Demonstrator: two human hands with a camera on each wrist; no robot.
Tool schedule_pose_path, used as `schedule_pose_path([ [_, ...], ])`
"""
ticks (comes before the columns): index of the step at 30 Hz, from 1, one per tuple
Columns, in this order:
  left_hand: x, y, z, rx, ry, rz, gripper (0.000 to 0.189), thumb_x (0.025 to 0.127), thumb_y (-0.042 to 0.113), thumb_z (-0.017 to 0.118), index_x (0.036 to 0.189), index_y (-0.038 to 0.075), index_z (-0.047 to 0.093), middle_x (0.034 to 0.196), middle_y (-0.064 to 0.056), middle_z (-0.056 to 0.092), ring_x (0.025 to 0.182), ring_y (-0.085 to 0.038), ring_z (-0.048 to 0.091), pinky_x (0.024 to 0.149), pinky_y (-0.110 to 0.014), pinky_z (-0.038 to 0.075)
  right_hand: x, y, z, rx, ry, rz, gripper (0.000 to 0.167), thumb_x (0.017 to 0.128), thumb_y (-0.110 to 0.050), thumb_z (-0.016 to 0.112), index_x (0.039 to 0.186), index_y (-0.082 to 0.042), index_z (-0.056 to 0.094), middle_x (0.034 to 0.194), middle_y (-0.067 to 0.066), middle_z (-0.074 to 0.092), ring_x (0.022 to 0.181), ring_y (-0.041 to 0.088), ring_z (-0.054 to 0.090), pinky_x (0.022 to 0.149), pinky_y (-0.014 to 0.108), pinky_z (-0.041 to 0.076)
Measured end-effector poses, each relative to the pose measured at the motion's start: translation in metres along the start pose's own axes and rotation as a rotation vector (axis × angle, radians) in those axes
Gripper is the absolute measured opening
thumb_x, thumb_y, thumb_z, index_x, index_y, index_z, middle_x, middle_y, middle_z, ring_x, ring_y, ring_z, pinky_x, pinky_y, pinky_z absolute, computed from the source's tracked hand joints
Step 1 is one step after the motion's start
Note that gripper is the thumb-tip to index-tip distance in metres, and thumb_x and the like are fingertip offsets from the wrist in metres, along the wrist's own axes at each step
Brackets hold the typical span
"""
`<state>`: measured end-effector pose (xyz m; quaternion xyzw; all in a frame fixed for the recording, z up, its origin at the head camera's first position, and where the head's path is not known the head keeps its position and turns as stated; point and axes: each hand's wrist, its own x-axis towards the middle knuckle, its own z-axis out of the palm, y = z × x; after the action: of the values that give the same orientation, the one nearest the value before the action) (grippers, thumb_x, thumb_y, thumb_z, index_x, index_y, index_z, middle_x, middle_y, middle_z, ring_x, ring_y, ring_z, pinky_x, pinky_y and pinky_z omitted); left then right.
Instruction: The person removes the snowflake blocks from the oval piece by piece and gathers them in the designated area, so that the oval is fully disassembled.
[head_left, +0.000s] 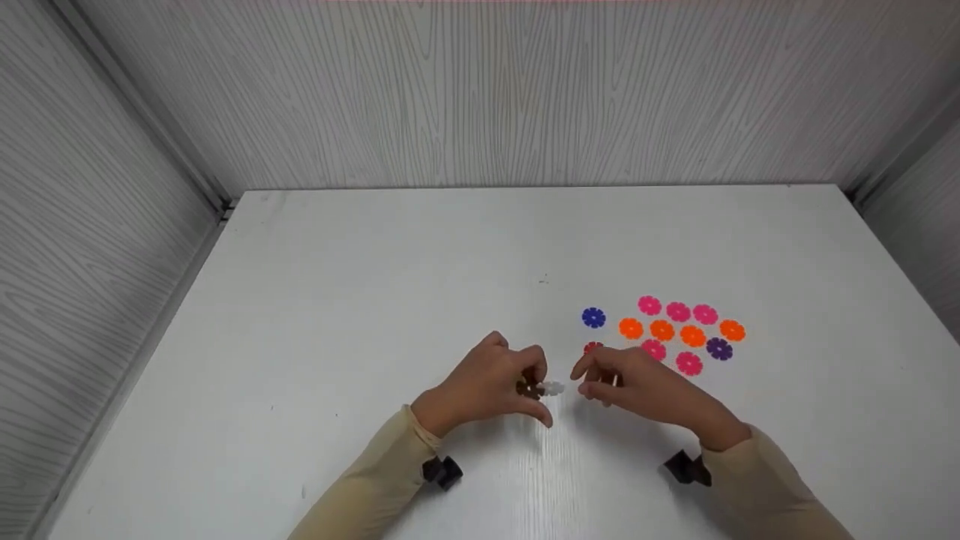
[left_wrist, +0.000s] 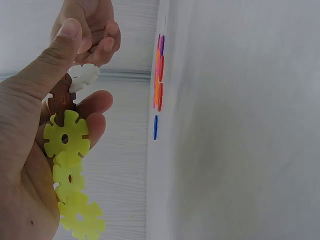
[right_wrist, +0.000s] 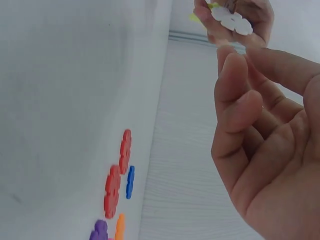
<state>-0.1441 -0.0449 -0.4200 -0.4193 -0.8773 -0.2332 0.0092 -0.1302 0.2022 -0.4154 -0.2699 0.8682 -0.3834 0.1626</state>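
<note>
My left hand [head_left: 487,382] holds a short chain of joined notched plastic discs, its thumb stretched out beside them. In the left wrist view the chain runs from several yellow discs [left_wrist: 77,137] low in the palm, through a brown disc [left_wrist: 60,102], to a white disc [left_wrist: 86,75] at the far end. The white disc [head_left: 553,388] points toward my right hand [head_left: 637,379]. That hand hovers just to the right with loosely bent fingers, the thumb [right_wrist: 282,65] close to the fingertips, and no disc shows between them.
Right of the hands, several pink discs [head_left: 678,312], orange discs [head_left: 661,330] and a purple disc [head_left: 719,349] lie flat on the white table [head_left: 375,285]. A blue disc [head_left: 593,318] sits left of them. Red discs [right_wrist: 112,192] lie near the right hand, partly hidden in the head view. Wood-grain panels enclose the table.
</note>
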Motion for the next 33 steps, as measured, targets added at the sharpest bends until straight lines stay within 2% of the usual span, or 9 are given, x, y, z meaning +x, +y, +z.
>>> schedule_pose_path([
  [6,0.0,0.002,0.003,-0.003,-0.008,0.007,0.052,0.062,0.05,0.083,0.086,0.013,0.056,0.068,0.006,0.066,0.06,-0.002,0.055,0.073,-0.023,0.027,0.003,-0.002,0.009,-0.016,0.038,-0.048,0.017,0.091,-0.017,0.066,0.106,-0.011,0.064,0.08,0.0,0.067,0.067,0.004,0.054,0.063,0.02,0.049],
  [16,0.0,0.001,0.005,-0.004,0.012,0.031,0.052,0.061,0.05,0.084,0.085,0.014,0.056,0.067,0.007,0.066,0.06,-0.001,0.056,0.073,-0.023,0.028,0.004,-0.002,0.014,-0.012,0.048,-0.075,0.015,0.091,-0.016,0.066,0.105,-0.011,0.065,0.079,0.0,0.067,0.067,0.003,0.053,0.063,0.019,0.049],
  [27,0.0,0.004,0.009,-0.003,-0.037,-0.002,0.052,0.064,0.053,0.08,0.09,0.015,0.057,0.069,0.008,0.066,0.063,0.001,0.053,0.073,-0.023,0.025,0.006,-0.004,0.023,-0.035,0.057,-0.121,0.011,0.09,-0.014,0.066,0.101,-0.009,0.066,0.077,0.0,0.067,0.067,0.002,0.055,0.063,0.02,0.051],
  [30,0.001,0.003,0.009,0.009,-0.054,0.002,0.05,0.067,0.054,0.078,0.093,0.016,0.059,0.072,0.009,0.067,0.065,0.002,0.055,0.075,-0.025,0.027,0.006,-0.004,0.023,-0.041,0.061,-0.114,0.009,0.091,-0.012,0.065,0.099,-0.01,0.065,0.079,-0.001,0.067,0.068,0.002,0.056,0.064,0.02,0.052],
  [33,0.002,0.002,0.006,0.017,-0.084,0.001,0.045,0.075,0.052,0.075,0.1,0.017,0.063,0.079,0.01,0.069,0.071,0.001,0.058,0.08,-0.028,0.032,0.006,-0.003,0.021,-0.055,0.071,-0.097,0.008,0.091,-0.011,0.065,0.099,-0.01,0.065,0.081,-0.001,0.068,0.07,0.003,0.057,0.065,0.02,0.052],
])
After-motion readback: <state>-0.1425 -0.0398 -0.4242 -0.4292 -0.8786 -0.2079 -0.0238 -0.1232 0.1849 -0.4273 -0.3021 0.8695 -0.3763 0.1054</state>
